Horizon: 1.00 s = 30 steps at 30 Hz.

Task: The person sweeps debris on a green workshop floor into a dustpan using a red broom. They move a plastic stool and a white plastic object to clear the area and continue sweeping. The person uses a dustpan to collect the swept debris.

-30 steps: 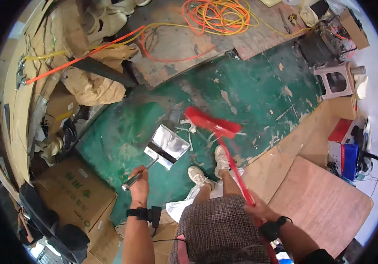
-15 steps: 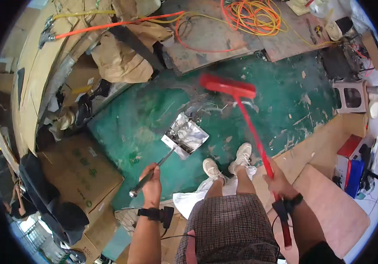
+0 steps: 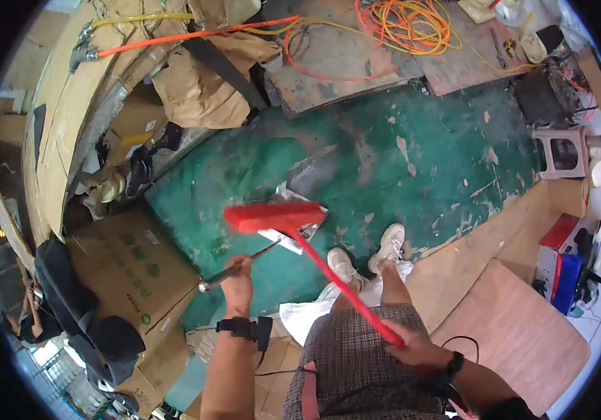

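My left hand [image 3: 237, 288] is closed around the handle of a metal dustpan [image 3: 290, 244], whose pan rests on the green floor [image 3: 356, 175]. In my right hand [image 3: 416, 348] is the red handle of a broom [image 3: 276, 215]. The broom's red head lies across the dustpan, hiding most of the pan and whatever is in it. Only the pan's silvery edges and a little grey debris show around the head. Both handles slope in toward each other from my two sides.
My shoes [image 3: 391, 246] stand just right of the dustpan. Cardboard boxes [image 3: 122, 269] line the left side, with brown paper [image 3: 199, 87] farther back. Coiled orange and yellow hose [image 3: 409, 28] lies on boards at the far side. A plastic stool [image 3: 563, 152] stands at the right.
The broom head has swung left and nearer, from the floor beyond the dustpan to over the pan. My right hand has moved left and lower. My left hand keeps hold of the dustpan.
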Available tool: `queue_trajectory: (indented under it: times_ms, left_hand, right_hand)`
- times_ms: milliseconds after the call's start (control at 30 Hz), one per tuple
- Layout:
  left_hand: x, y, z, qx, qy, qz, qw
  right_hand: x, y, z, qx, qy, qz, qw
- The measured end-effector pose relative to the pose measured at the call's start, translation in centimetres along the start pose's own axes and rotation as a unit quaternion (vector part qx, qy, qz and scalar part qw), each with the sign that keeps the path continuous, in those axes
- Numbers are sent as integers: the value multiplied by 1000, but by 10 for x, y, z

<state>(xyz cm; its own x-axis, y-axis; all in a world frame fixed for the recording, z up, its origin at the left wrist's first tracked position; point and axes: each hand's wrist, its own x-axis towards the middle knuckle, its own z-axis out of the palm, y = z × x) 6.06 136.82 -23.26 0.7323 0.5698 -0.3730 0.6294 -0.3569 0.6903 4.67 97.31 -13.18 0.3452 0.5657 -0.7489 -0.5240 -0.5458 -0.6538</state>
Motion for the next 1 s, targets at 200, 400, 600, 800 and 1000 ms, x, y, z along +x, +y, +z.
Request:
queue_trajectory:
  times_ms: [200,400,600,800,1000]
  left_hand:
    - [-15,-29,-46,-45,-3,-67,997]
    - [-39,-33,-26,37,-1,16,999]
    - [-41,-28,-14,15,62,-64,996]
    - [-82,-74,-58,-136,56,-181,972]
    - [-91,-40,-49,-233,103,-196,947]
  right_hand:
    - [24,34,-89,-108,266,-64,956]
    - [60,91,-28,-12,202,28,979]
    - [28,15,44,149,-89,133,976]
    - [11,31,-17,-118,100,-115,981]
    - [101,47,-199,-131,449,-47,883]
